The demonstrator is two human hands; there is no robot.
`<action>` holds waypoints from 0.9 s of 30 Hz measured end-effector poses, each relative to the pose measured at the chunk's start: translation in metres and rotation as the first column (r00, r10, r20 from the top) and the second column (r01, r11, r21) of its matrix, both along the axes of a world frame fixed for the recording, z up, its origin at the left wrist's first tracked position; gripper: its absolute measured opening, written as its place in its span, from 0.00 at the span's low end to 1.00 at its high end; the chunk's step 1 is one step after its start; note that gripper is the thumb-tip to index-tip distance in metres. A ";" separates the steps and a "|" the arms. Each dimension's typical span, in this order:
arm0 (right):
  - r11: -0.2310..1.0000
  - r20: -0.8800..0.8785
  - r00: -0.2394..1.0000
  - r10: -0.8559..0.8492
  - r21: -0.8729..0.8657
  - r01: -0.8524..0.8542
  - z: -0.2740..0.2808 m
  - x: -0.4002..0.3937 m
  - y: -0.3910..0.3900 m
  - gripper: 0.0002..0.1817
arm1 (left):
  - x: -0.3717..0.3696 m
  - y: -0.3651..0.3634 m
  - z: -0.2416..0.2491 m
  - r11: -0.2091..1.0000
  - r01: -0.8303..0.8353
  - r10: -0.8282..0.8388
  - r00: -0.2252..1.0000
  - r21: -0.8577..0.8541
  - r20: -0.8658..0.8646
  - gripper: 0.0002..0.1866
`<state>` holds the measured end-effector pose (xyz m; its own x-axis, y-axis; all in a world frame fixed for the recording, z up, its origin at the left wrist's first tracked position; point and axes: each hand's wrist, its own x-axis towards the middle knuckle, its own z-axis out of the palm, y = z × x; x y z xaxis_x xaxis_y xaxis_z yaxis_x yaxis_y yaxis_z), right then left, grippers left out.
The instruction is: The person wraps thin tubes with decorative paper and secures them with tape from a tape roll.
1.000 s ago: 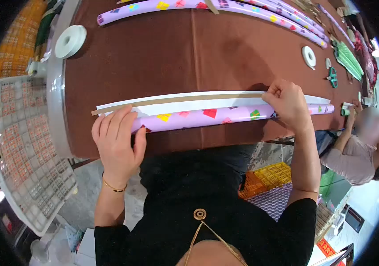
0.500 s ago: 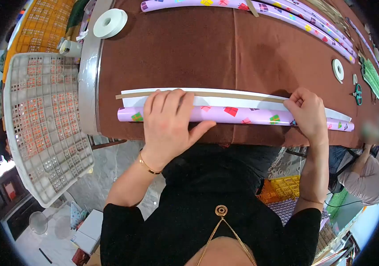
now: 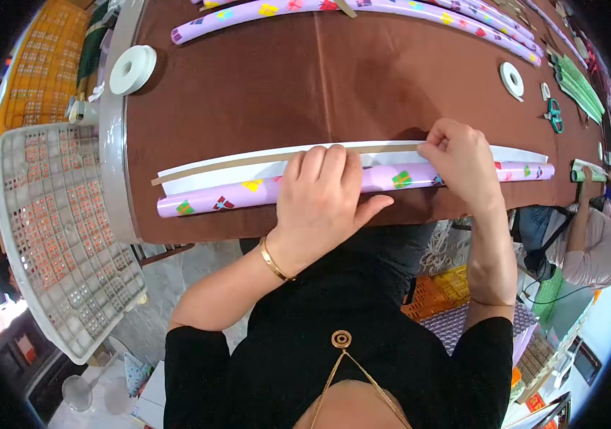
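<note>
My left hand (image 3: pixel 319 193) lies over the lilac gift-print roll (image 3: pixel 241 196), fingers spread on its white inner edge (image 3: pixel 377 159) and thumb stretched out to the right. Along that white edge runs a narrow brown strip (image 3: pixel 227 165), which sticks out slightly past the paper at the left. Further right, my right hand (image 3: pixel 462 157) pinches the brown strip between thumb and bent fingers, just above the roll. The roll lies crosswise near the table's front edge.
More lilac rolls (image 3: pixel 262 13) lie at the back. White tape rolls (image 3: pixel 133 70) (image 3: pixel 511 81), teal scissors (image 3: pixel 554 116) and green wrapped bundles (image 3: pixel 578 87) are on the brown table (image 3: pixel 227 93). A white crate (image 3: pixel 69 236) stands left; a co-worker (image 3: pixel 595 247) is at the right.
The view has shifted, so the table items appear further left. My left hand has slid right along the roll, closer to my right hand, which still pinches the strip.
</note>
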<state>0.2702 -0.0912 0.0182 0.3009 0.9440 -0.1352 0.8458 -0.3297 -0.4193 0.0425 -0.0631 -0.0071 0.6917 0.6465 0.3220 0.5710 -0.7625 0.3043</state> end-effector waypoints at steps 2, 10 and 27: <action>1.000 0.017 1.000 0.000 0.010 0.000 0.000 0.001 -0.001 0.08 | 0.014 -0.001 -0.002 0.999 0.034 -0.034 0.999 0.000 0.028 0.32; 1.000 0.046 0.999 0.017 0.020 -0.018 0.000 0.000 -0.002 0.08 | 0.068 -0.009 0.002 0.987 0.155 -0.154 0.988 -0.051 0.027 0.27; 0.958 -0.075 0.955 -0.286 -0.049 0.283 0.036 0.145 -0.069 0.09 | 0.072 -0.009 0.000 0.987 0.152 -0.151 0.988 0.047 -0.025 0.31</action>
<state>0.4148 -0.1599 0.0542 0.5432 0.8147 -0.2032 0.6788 -0.5685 -0.4647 0.1150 -0.0725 -0.0069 0.7873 0.5179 0.3345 0.4541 -0.8541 0.2536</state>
